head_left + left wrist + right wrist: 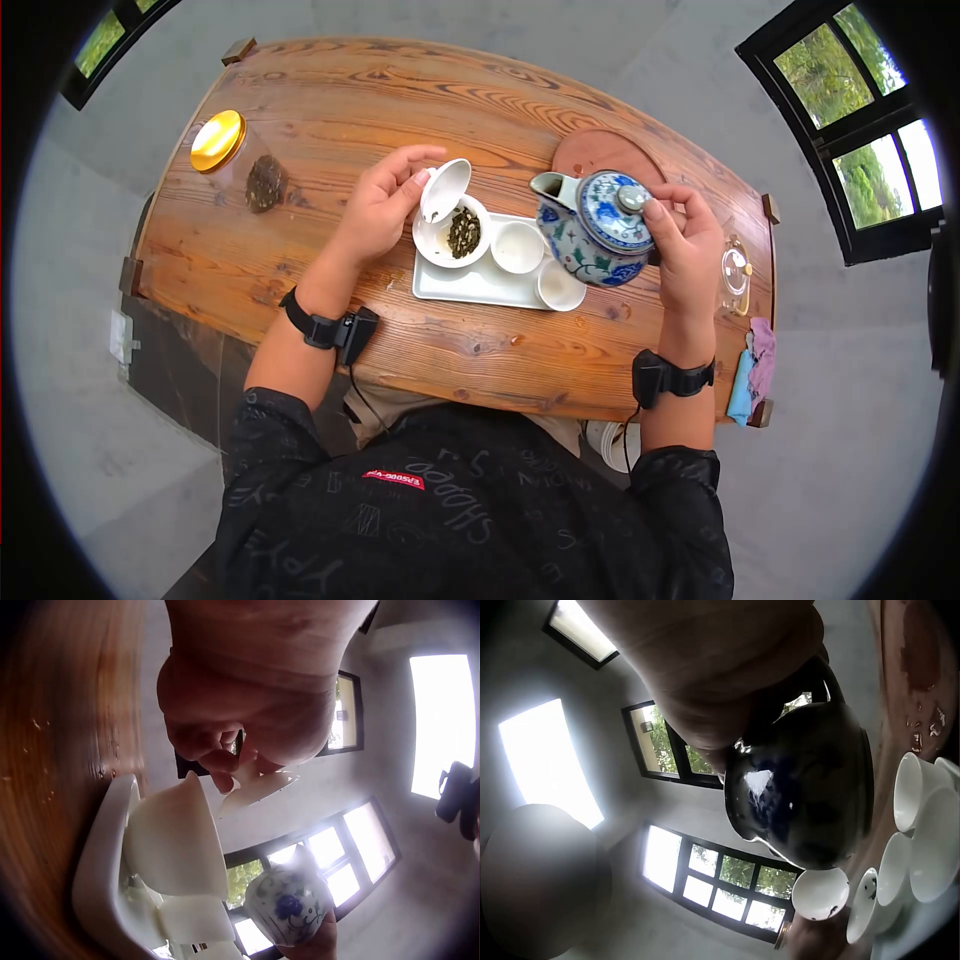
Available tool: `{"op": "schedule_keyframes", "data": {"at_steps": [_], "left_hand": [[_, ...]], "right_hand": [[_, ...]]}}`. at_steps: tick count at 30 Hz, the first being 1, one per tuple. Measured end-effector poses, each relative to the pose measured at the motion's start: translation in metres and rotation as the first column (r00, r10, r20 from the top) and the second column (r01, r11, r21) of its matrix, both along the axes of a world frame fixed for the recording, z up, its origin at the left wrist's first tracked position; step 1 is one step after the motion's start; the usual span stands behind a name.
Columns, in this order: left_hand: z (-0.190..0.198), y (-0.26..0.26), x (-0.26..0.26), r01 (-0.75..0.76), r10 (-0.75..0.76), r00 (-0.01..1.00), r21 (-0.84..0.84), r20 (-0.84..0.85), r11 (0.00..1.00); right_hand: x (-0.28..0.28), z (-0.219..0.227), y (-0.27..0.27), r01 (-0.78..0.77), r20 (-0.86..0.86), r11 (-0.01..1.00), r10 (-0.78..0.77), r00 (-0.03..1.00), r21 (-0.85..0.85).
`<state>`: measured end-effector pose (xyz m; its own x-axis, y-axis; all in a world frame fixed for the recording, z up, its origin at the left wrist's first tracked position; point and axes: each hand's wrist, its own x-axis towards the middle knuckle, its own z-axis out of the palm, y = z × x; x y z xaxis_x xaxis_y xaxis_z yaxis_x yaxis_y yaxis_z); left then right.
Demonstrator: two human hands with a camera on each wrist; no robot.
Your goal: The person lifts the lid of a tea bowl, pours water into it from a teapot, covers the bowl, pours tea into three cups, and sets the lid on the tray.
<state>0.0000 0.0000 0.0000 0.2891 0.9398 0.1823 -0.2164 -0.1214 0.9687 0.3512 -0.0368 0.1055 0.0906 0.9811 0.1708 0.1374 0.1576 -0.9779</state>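
My left hand (378,208) pinches a white lid (452,183), tilted on edge over a white bowl (428,246). Dark tea leaves (464,234) lie inside that bowl. It stands on a white rectangular tray (465,288), alongside a white cup (517,247) and a second one (561,286). Raised on the right is a blue-and-white teapot (590,240), its spout toward the bowl. My right hand (690,250) grips its handle, the thumb at the teapot's lid (618,205). The right wrist view shows the teapot (802,787) from behind, with the white lid (820,891) beyond it.
A clear jar with a gold lid (218,140) lies at the left of the wooden table (330,110). Behind the teapot is a round brown board (590,150). A small glass pot (736,275) and a pink cloth (762,355) are near the right edge.
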Motion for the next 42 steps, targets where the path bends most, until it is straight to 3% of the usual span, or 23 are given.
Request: {"op": "schedule_keyframes", "data": {"at_steps": [5,11,15,17,21,24,26,42], "left_hand": [[-0.005,-0.001,0.005,-0.047,0.048,0.999,0.05,-0.01,0.998],[-0.004,-0.001,0.005,-0.026,0.026,1.0,0.03,0.004,0.999],[-0.006,0.0,0.005,-0.022,0.023,0.999,0.024,-0.03,0.999],[-0.008,0.0,0.006,-0.016,0.016,1.0,0.041,0.007,0.999],[-0.009,0.0,0.009,-0.05,0.049,0.997,0.017,0.051,0.999],[-0.009,0.0,0.009,-0.045,0.044,0.998,0.024,0.042,0.999],[-0.011,0.001,0.009,-0.062,0.068,0.996,0.094,-0.059,0.994],[-0.014,-0.002,0.013,-0.072,0.073,0.997,0.044,-0.019,0.996]], "right_hand": [[-0.021,0.003,0.004,-0.048,0.012,0.998,0.048,0.999,-0.037],[-0.031,0.005,0.011,-0.077,0.202,0.994,0.091,0.975,-0.075],[-0.04,0.008,0.011,-0.091,0.205,0.994,0.102,0.973,-0.065],[-0.043,0.013,0.01,-0.093,0.287,0.99,0.121,0.95,-0.109],[-0.051,0.013,0.013,-0.13,0.264,0.987,0.151,0.953,-0.094],[-0.055,0.015,0.014,-0.137,0.301,0.989,0.149,0.942,-0.061],[-0.055,0.017,0.014,-0.102,0.394,0.988,0.14,0.908,-0.116],[-0.055,0.012,0.017,-0.089,0.46,0.993,0.112,0.881,-0.072]]}}
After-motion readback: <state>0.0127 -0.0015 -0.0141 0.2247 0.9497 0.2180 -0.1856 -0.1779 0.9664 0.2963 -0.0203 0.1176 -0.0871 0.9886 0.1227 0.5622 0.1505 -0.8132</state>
